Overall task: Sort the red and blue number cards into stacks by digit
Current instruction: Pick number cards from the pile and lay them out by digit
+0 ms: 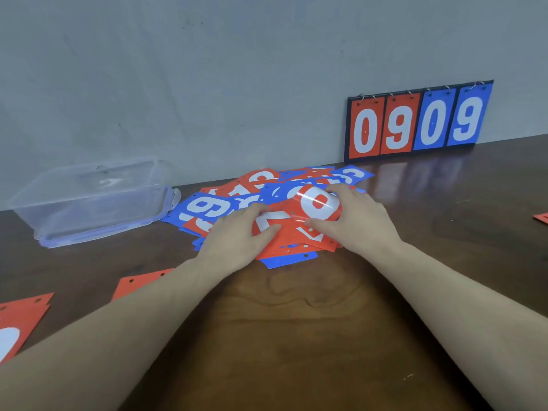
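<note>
The right hand [353, 218] pinches a red card [318, 204] between thumb and fingers, bowing it upward so its glossy face arches; the white digit on it looks like a zero, though the bend makes that uncertain. The left hand [237, 241] lies on the near side of the heap, its fingers curled over another red card [268, 222] with a partly hidden white digit, its thumb pressing on top.

Both hands work at the pile of cards [267, 197], a loose overlapping jumble of red and blue in the middle of the wooden table [311, 321], near the wall. The cards lie at all angles; the bent one has its long axis running roughly left to right, and several digits in the heap face away from the person.

Sorting appears barely begun. A few red cards [20, 318] lie at the near left edge, another red card [139, 281] sits beside the left forearm, and a red corner [541, 217] shows at far right; most cards remain unsorted.

A clear plastic box [92, 200] stands left of the heap. A scoreboard [418, 123] reading 0909 leans against the wall.
</note>
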Demonstrator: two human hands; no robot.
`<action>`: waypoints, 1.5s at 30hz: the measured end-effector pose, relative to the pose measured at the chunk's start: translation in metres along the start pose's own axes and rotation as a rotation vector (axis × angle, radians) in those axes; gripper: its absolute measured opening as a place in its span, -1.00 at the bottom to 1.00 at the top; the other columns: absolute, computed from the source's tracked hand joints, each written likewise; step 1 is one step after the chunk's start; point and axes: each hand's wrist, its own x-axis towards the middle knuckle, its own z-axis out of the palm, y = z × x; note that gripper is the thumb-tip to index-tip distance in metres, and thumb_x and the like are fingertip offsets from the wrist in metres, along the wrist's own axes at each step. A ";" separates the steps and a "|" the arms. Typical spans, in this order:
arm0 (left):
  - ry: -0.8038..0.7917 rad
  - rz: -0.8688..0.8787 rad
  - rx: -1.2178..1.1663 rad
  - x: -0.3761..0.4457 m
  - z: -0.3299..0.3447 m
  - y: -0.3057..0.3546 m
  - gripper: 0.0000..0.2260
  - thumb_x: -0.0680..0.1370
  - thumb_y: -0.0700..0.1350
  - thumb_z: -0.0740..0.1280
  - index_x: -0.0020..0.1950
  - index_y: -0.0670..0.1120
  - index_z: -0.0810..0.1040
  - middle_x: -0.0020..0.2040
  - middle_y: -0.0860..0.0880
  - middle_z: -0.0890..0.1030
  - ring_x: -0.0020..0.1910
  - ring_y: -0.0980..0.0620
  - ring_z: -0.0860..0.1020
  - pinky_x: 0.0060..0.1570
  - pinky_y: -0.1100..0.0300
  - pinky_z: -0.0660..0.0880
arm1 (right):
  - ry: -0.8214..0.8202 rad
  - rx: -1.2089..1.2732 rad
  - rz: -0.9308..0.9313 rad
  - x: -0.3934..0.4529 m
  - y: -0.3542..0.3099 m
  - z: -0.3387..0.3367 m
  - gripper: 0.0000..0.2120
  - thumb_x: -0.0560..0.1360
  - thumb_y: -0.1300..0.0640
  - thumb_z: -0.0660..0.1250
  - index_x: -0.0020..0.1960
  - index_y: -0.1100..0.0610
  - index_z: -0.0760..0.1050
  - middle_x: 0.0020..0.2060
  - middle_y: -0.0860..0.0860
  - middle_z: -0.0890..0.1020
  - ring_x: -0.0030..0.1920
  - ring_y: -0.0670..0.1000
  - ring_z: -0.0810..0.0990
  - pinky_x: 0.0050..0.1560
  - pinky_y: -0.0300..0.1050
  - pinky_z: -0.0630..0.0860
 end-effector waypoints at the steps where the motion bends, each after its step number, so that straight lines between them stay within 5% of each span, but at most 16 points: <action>1: -0.021 -0.014 -0.013 0.000 0.000 -0.001 -0.56 0.58 0.24 0.27 0.39 0.07 0.46 0.36 0.10 0.54 0.35 0.03 0.47 0.36 0.01 0.38 | 0.004 0.000 0.041 0.001 0.003 -0.002 -0.27 0.36 -0.44 0.38 0.40 -0.10 0.33 0.31 -0.03 0.53 0.32 0.09 0.48 0.31 0.09 0.38; 8: -0.025 -0.062 -0.115 0.001 -0.002 -0.002 -0.53 0.47 0.28 0.41 0.32 0.13 0.53 0.26 0.17 0.56 0.26 0.13 0.49 0.31 0.02 0.45 | 0.062 0.273 0.140 -0.004 0.003 -0.012 -0.43 0.40 -0.26 0.47 0.16 -0.09 0.19 0.00 -0.09 0.48 0.09 0.06 0.56 0.26 0.18 0.49; 12: 0.005 -0.028 -0.110 -0.004 -0.006 0.003 -0.54 0.49 0.23 0.43 0.33 0.09 0.55 0.21 0.12 0.58 0.20 0.10 0.51 0.26 0.03 0.46 | 0.229 0.440 0.104 -0.010 0.004 -0.014 -0.29 0.41 -0.18 0.51 0.39 -0.14 0.17 0.21 -0.07 0.49 0.21 0.03 0.55 0.27 0.22 0.52; 17: 0.024 -0.023 -0.209 -0.013 -0.011 0.006 -0.57 0.51 0.10 0.47 0.35 0.09 0.52 0.21 0.19 0.52 0.19 0.20 0.46 0.15 0.28 0.39 | 0.265 0.603 0.041 -0.022 -0.006 -0.015 -0.41 0.41 -0.17 0.52 0.26 -0.20 0.23 0.27 -0.11 0.40 0.06 -0.11 0.54 -0.03 -0.21 0.61; 21: 0.117 -0.045 -0.364 -0.017 -0.018 0.012 -0.61 0.52 -0.05 0.49 0.33 0.07 0.52 0.22 0.21 0.46 0.21 0.22 0.41 0.07 0.48 0.32 | 0.243 0.803 0.066 -0.035 -0.014 -0.018 -0.38 0.32 -0.24 0.55 0.21 -0.08 0.32 0.17 -0.11 0.43 0.07 -0.12 0.58 -0.11 -0.26 0.63; 23: 0.133 -0.063 -0.451 -0.020 -0.022 0.019 -0.58 0.53 -0.15 0.48 0.34 0.11 0.49 0.25 0.20 0.41 0.22 0.22 0.37 0.10 0.43 0.35 | 0.187 0.906 0.101 -0.042 -0.015 -0.026 -0.44 0.30 -0.28 0.49 0.16 -0.11 0.35 0.11 -0.15 0.50 0.01 -0.14 0.63 -0.21 -0.33 0.59; 28: 0.055 -0.140 -0.707 -0.038 -0.028 0.035 -0.44 0.50 -0.30 0.44 0.20 0.36 0.46 0.36 0.09 0.35 0.29 0.13 0.40 0.16 0.26 0.52 | 0.107 1.172 0.145 -0.058 -0.005 -0.039 -0.83 0.47 -0.02 0.49 -0.02 -0.12 0.52 -0.13 -0.19 0.69 -0.16 -0.25 0.69 -0.30 -0.34 0.57; 31: 0.009 -0.139 -0.794 -0.049 -0.034 0.036 -0.39 0.48 -0.32 0.45 0.27 0.34 0.48 0.36 0.04 0.35 0.30 0.09 0.43 -0.02 0.36 0.54 | 0.082 1.178 0.219 -0.066 -0.001 -0.050 -0.79 0.43 -0.09 0.50 -0.02 -0.09 0.53 -0.11 -0.13 0.71 -0.10 -0.08 0.72 -0.21 -0.20 0.63; 35: -0.022 -0.196 -0.958 -0.061 -0.044 0.035 -0.40 0.39 -0.28 0.57 0.22 0.32 0.55 0.36 -0.07 0.40 0.26 -0.08 0.55 0.15 0.03 0.60 | 0.076 1.091 0.269 -0.073 0.001 -0.062 -0.69 0.44 -0.14 0.48 0.08 -0.05 0.52 -0.04 -0.09 0.67 -0.03 -0.03 0.67 -0.08 -0.12 0.62; 39: -0.053 -0.233 -1.101 -0.075 -0.051 0.029 -0.31 0.09 -0.08 0.67 0.17 0.28 0.60 0.35 -0.17 0.50 0.30 -0.19 0.54 0.26 -0.14 0.53 | 0.040 1.065 0.253 -0.083 -0.009 -0.068 -0.78 0.49 -0.17 0.42 -0.10 -0.03 0.58 -0.19 -0.07 0.73 -0.20 -0.04 0.72 -0.23 -0.20 0.61; 41: -0.070 -0.240 -1.102 -0.083 -0.051 0.027 -0.29 0.08 -0.06 0.67 0.19 0.30 0.59 0.36 -0.14 0.52 0.35 -0.19 0.50 0.31 -0.13 0.49 | -0.023 1.050 0.241 -0.089 -0.017 -0.069 -0.69 0.53 -0.17 0.39 -0.08 0.09 0.61 -0.23 -0.05 0.74 -0.24 -0.03 0.73 -0.29 -0.21 0.62; 45: -0.046 -0.257 -1.154 -0.101 -0.055 0.032 -0.36 0.23 -0.24 0.64 0.22 0.20 0.61 0.32 -0.08 0.56 0.34 -0.11 0.53 0.31 -0.10 0.50 | -0.088 0.955 0.206 -0.100 -0.027 -0.060 -0.67 0.59 -0.08 0.34 -0.08 0.20 0.59 -0.17 0.01 0.74 -0.09 0.11 0.72 -0.05 -0.02 0.64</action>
